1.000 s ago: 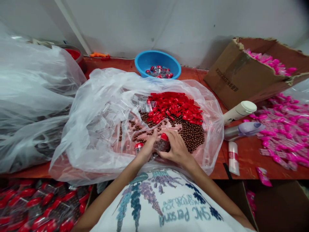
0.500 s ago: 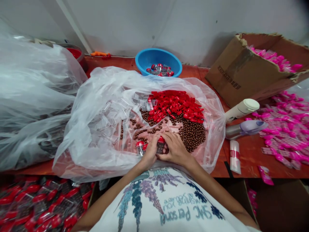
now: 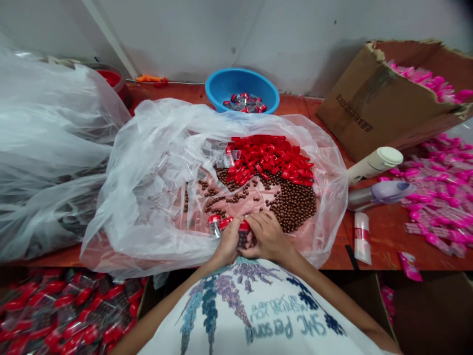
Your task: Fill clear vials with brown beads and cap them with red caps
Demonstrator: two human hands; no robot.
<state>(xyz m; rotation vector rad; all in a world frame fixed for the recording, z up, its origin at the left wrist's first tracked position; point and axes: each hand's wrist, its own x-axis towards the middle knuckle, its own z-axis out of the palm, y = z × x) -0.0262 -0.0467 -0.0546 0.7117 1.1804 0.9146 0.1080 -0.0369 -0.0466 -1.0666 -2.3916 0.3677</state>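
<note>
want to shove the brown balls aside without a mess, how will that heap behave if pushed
The brown balls are small, round and loose, so they would likely roll and scatter rather than slide as one heap. Strays already lie apart from it. They rest on a thin, wrinkled plastic sheet, which probably bunches up and shifts under a push, though its folds may catch some.

You see red caps (image 3: 269,160) beside brown beads (image 3: 295,207) on a clear plastic bag (image 3: 148,162), a blue bowl (image 3: 221,86), pink packets (image 3: 439,197), and a brown cardboard box (image 3: 369,113).
</note>
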